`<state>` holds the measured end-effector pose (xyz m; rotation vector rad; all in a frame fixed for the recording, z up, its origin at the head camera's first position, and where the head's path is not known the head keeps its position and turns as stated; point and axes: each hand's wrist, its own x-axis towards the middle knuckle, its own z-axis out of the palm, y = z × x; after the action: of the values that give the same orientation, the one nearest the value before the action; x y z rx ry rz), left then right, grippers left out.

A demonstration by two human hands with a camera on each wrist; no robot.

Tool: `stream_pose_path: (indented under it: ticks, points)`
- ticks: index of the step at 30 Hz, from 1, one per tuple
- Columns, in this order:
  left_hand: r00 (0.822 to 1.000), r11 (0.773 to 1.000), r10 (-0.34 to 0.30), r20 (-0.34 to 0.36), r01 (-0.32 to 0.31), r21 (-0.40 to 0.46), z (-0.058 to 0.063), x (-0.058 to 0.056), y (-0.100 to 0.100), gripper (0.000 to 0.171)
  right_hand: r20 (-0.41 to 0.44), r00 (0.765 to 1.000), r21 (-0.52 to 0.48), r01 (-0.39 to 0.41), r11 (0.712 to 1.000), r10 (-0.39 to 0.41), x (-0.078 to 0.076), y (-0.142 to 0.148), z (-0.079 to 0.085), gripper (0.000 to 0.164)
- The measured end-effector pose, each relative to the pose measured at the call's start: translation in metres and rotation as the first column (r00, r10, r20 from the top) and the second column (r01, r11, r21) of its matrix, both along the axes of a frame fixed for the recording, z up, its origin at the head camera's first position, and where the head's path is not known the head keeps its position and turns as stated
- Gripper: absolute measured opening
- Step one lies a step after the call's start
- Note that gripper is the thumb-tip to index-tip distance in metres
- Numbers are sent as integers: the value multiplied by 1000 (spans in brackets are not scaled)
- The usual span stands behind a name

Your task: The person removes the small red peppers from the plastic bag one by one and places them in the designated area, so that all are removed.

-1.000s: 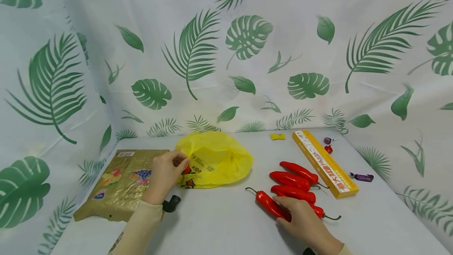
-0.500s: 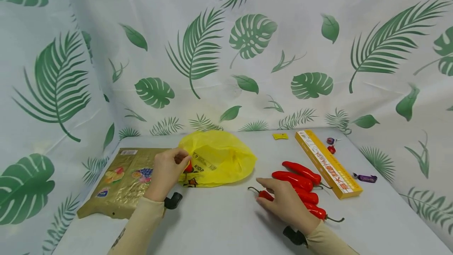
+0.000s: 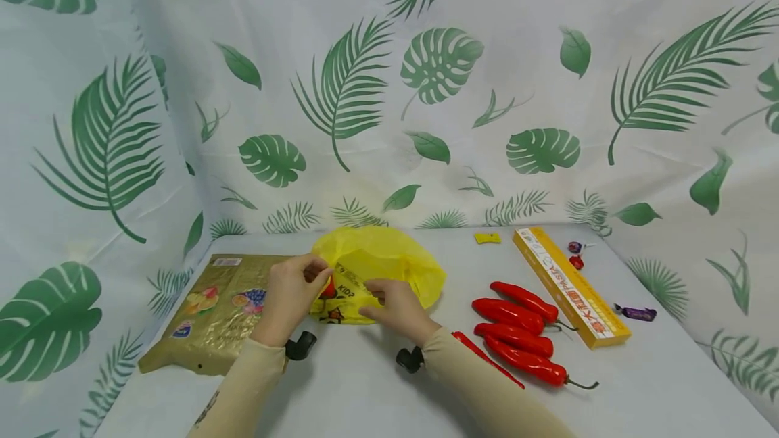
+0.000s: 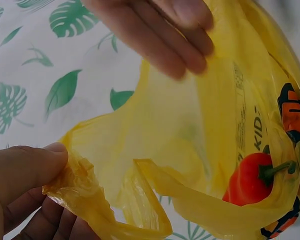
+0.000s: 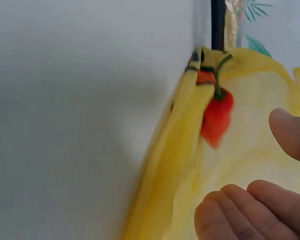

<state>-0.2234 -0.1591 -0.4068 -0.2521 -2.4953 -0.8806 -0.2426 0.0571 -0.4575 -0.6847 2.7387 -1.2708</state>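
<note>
My left hand (image 3: 291, 293) pinches the rim of a yellow plastic bag (image 4: 175, 120) between thumb and fingers, and the mouth of the bag gapes. Just inside the mouth sits a red pepper (image 4: 250, 180) with a green stem, visible in both wrist views. Above the bag's opening is my right hand (image 3: 398, 306), its thumb (image 5: 292, 132) apart from the fingers and nothing between them. On the table to the right lie several long red chilies (image 3: 523, 360). One more red chili (image 3: 487, 358) is mostly covered by my right sleeve, only a thin edge showing.
A gold package (image 3: 228, 303) with fruit pictures lies at the left, partly behind my left arm. Rightwards stand a yellow pasta box (image 3: 572, 286), a small yellow packet (image 3: 487, 238), lollipops (image 3: 575, 255) and a purple-wrapped candy (image 3: 635, 313). A leaf-patterned cloth rises behind.
My right hand has left the chili it was touching and moved left and forward to the bag's mouth. The left hand keeps its pinch on the bag. The view has shifted slightly.
</note>
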Motion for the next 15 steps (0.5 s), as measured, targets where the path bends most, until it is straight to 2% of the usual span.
stream_pose_path:
  ticks: [4, 9, 15]
  points:
    - [999, 1000, -3, -48, 3, -9, 0, 1, -3, 8, 35, 999, -27, -22, 999, 23, -17, -30, -9, 58]
    - [995, 1000, -20, -97, 18, -23, -2, 1, -3, 7, 22, 1000, 8, 19, 1000, -19, -38, -60, -21, 63]
    - [995, 1000, -25, -96, 23, -21, -3, 2, -3, 7, -48, 996, -19, 74, 997, -75, -55, -86, -31, 38]
